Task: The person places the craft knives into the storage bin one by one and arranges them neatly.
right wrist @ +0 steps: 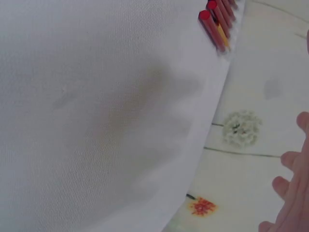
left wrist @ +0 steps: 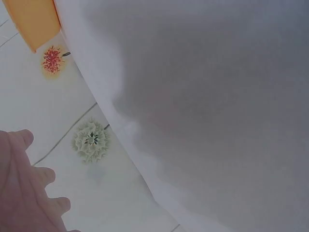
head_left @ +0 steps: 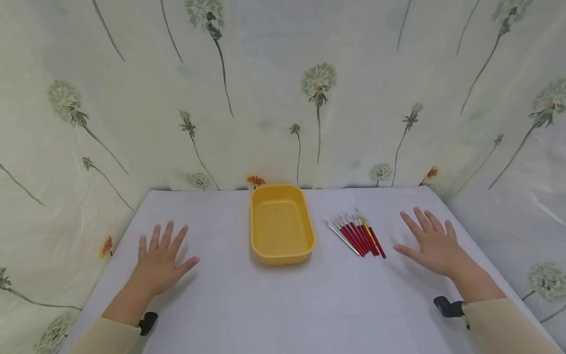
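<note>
My left hand point(head_left: 158, 268) is held over the left side of the table with its fingers spread, a shadow beneath it, and holds nothing. In the left wrist view, part of that hand point(left wrist: 29, 188) shows at the lower left. On the right, my other hand point(head_left: 435, 246) hovers with spread fingers, also holding nothing. Nearest to it lies a bunch of slim pencil-like sticks point(head_left: 360, 236), mostly red, with one yellow and one silver, all with pale tips. A yellow plastic tray point(head_left: 283, 259) stands at the table's middle, left of the sticks.
A white cloth covers the table point(head_left: 283, 305). Behind and at both sides hangs a pale sheet point(head_left: 265, 88) printed with dandelions, meeting the table's back edge. Dark straps point(head_left: 448, 307) sit at both wrists, below beige sleeves point(head_left: 508, 327).
</note>
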`<state>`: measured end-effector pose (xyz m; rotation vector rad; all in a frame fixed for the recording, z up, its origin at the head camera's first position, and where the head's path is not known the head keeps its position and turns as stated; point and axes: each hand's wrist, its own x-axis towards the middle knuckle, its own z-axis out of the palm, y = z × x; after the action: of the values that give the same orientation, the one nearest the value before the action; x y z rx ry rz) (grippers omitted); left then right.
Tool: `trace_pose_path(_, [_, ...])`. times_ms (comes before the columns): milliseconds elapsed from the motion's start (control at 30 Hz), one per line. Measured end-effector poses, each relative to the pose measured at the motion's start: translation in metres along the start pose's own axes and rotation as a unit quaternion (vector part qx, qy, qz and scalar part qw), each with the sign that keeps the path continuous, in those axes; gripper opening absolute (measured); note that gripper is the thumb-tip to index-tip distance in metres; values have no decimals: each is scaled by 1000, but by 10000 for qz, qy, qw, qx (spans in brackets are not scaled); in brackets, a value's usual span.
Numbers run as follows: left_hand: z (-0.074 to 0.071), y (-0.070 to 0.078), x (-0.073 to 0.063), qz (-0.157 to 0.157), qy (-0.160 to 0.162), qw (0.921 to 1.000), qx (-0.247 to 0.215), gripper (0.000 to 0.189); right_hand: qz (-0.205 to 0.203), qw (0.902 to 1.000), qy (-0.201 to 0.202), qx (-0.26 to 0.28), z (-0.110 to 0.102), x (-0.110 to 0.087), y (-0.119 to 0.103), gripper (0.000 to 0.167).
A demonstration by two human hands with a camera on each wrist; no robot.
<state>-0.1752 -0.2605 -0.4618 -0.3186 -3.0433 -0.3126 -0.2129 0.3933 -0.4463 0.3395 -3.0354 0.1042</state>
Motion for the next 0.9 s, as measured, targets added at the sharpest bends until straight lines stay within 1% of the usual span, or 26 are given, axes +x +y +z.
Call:
trace_pose_path(133, [1,4,3,54,48,10000,-62,89,-25,10000,14,21,-1,1,-5,99])
trace_pose_path(467, [9,12,10,107,124,9998,-106,90,-111,9996,-129,241,2,8,-13,98])
trace_pose_path(700, [10,23,15,194,164,9994,-239,90,-211,9985,-200,466,4,13,-17,92])
trace_pose_path(900, [14,32,20,160,99,9997,-151,90,-375,9975,-99,584,10,21,-20,88])
